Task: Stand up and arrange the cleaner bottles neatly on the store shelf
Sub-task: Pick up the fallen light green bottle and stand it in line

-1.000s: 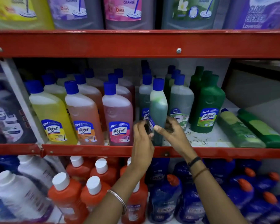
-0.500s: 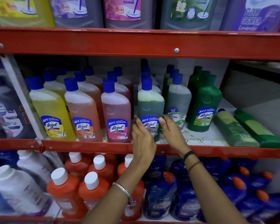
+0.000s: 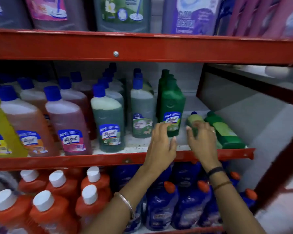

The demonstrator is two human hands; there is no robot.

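Note:
Rows of upright cleaner bottles fill the middle shelf (image 3: 108,160): yellow, orange, pink, then a green-liquid bottle with a blue cap (image 3: 107,122). An opaque dark green bottle (image 3: 172,107) stands further right. Two bottles lie flat at the right end: a light green one (image 3: 194,119) and a dark green one (image 3: 225,132). My left hand (image 3: 161,147) hovers with fingers apart just in front of the upright dark green bottle's base. My right hand (image 3: 202,141) reaches over the lying light green bottle, fingers spread on it, hiding most of it.
Large cleaner jugs stand on the top shelf above a red beam (image 3: 142,46). White-capped orange bottles (image 3: 56,200) and blue bottles (image 3: 184,200) fill the lower shelf. A red upright post (image 3: 277,174) bounds the shelf on the right, bare shelf floor behind the lying bottles.
Both hands let go of the blue-capped green bottle, now standing with its label forward, and moved right toward the dark green bottle and the lying bottles. The view shifted right.

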